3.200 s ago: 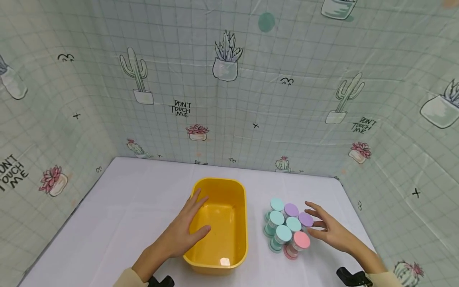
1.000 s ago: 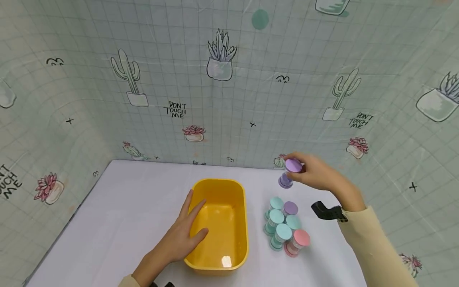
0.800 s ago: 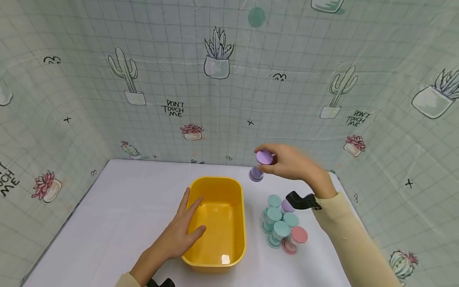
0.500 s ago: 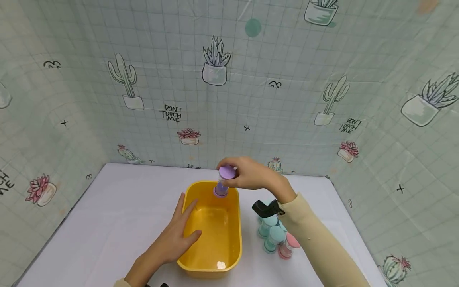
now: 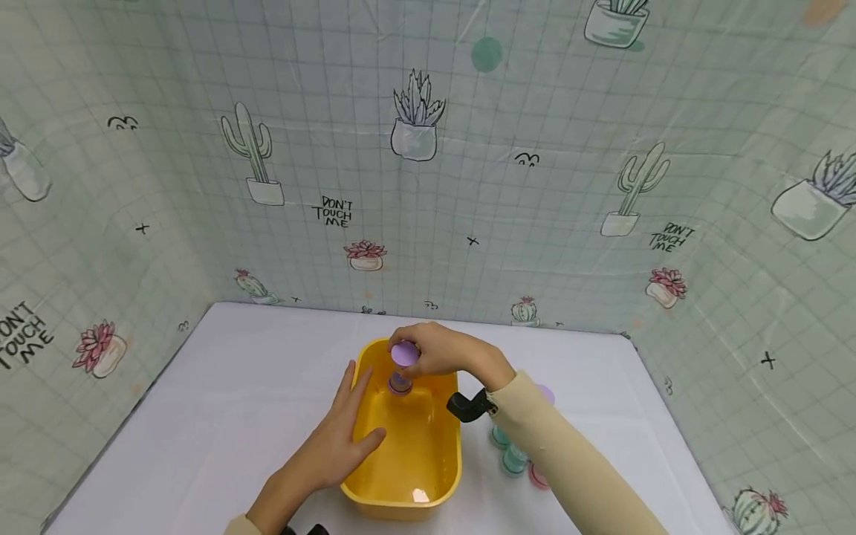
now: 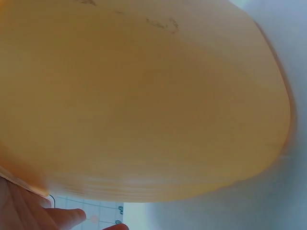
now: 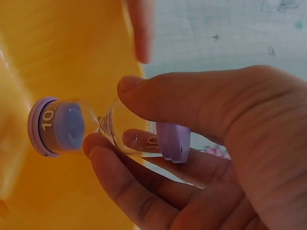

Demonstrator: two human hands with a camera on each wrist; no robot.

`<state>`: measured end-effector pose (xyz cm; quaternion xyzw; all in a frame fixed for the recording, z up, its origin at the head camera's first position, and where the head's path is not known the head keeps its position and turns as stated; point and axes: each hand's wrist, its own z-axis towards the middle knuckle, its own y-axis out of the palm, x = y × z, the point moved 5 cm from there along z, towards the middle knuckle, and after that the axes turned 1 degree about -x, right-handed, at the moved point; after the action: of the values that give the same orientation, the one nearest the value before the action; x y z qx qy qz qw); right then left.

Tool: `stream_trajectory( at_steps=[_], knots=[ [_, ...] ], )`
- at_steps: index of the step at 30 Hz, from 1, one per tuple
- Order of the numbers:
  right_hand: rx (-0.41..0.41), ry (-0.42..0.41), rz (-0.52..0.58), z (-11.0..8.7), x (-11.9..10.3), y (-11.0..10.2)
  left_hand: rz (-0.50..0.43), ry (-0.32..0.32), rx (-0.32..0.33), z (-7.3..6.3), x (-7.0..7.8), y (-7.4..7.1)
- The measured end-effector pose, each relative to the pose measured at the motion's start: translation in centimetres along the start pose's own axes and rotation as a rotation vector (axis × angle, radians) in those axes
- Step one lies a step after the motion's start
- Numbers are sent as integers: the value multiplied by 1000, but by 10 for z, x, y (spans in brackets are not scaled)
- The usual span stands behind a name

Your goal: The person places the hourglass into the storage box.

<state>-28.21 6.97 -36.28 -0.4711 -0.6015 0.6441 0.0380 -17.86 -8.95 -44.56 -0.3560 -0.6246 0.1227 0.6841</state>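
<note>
My right hand [image 5: 444,353] pinches a purple-capped hourglass [image 7: 55,125] marked 10, thumb on one side of the glass and fingers on the other. It holds the hourglass slightly tilted, within the far end of the yellow bin [image 5: 408,461]. Blue sand shows in the lower bulb. My left hand [image 5: 337,442] rests over the bin's left rim with its fingers spread. In the left wrist view the outer wall of the bin [image 6: 148,105] fills most of the picture, with part of the left hand [image 6: 29,211] at the lower corner.
Right of the bin, a group of hourglasses stands on the white table [image 5: 167,431], largely hidden by my right sleeve. Teal bases [image 5: 513,462], a pink base [image 5: 538,475] and a purple cap [image 5: 547,392] show. A patterned curtain [image 5: 301,134] encloses the table.
My right hand took a purple hourglass from the group, lifted it, carried it left and brought it down into the bin's far end. My left hand has stayed at the rim.
</note>
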Motion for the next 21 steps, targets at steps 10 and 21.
stream_trajectory(
  at_steps=[10, 21],
  knots=[
    [-78, 121, 61, 22, 19, 29, 22, -4, 3, 1, 0, -3],
    [-92, 147, -51, 30, 22, 45, 19, 14, 10, 0, 1, -2]
  ],
)
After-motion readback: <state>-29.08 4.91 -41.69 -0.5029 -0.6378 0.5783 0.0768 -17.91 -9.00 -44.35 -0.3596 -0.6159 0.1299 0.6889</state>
